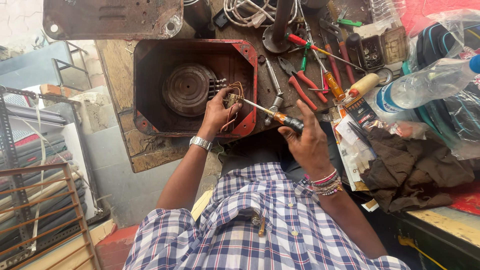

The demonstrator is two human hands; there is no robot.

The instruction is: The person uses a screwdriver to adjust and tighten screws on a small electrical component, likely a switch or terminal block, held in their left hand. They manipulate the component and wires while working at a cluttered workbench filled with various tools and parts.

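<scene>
Screwdriver [272, 114], orange-and-black handled, lies gripped in the right hand [307, 142], fingers closed round the handle, its shaft running toward ten o'clock to a small wired switch block [231, 99]. Left hand [217, 111] pinches that block, holding it steady at the three o'clock wall of the red metal housing [247, 55], beside the round grey motor disc [186, 89]. Step in hand appears to be working a terminal screw; the next move likely calls for keeping the tip seated while the handle turns. Farther out, at one o'clock on the table [117, 65], lie red-handled pliers [299, 82] and a plastic bottle [425, 87].
</scene>
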